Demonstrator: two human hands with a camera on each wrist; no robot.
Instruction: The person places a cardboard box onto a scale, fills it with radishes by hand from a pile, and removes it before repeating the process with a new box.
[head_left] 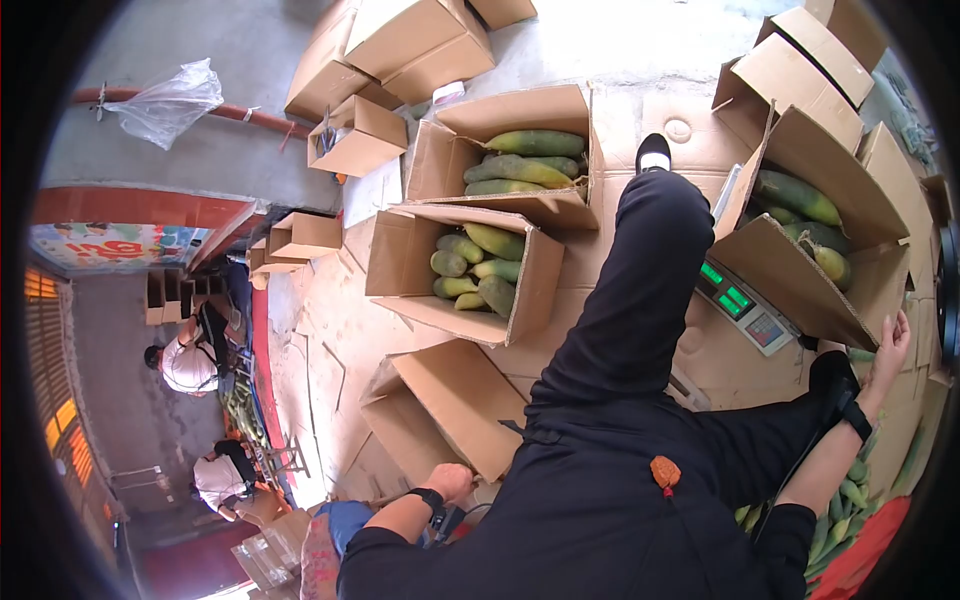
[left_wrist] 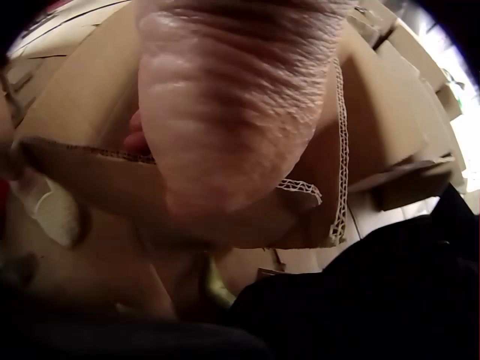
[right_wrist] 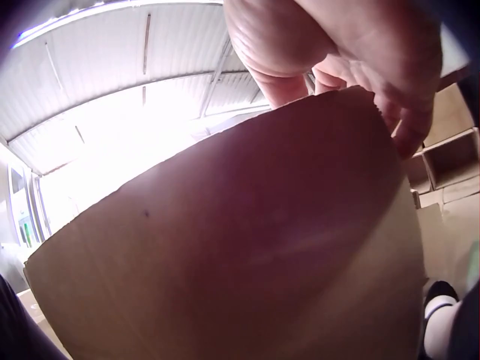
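Observation:
My right hand (head_left: pixel 892 345) grips the corner of a raised flap on a cardboard box (head_left: pixel 800 275) holding long green vegetables (head_left: pixel 800 196) with paler ends. The right wrist view shows the flap (right_wrist: pixel 240 225) filling the frame, fingers (right_wrist: pixel 414 124) bent over its corner. This box sits over a digital scale (head_left: pixel 745 305) with lit green digits. On the other side, my left hand (head_left: pixel 452 482) holds the edge of another cardboard box (head_left: pixel 465 395), lying tilted. Up close, the left wrist view has the hand (left_wrist: pixel 232 112) across the torn flap edge (left_wrist: pixel 97 154), one fingertip showing behind it.
Two open boxes, one farther off (head_left: pixel 548 205) and one nearer (head_left: pixel 535 285), hold more green vegetables. Loose vegetables (head_left: pixel 840 515) lie at lower right. Flattened cardboard (head_left: pixel 320 340) covers the floor. Two people (head_left: pixel 190 362) work at far left. More boxes (head_left: pixel 415 45) stand along the back.

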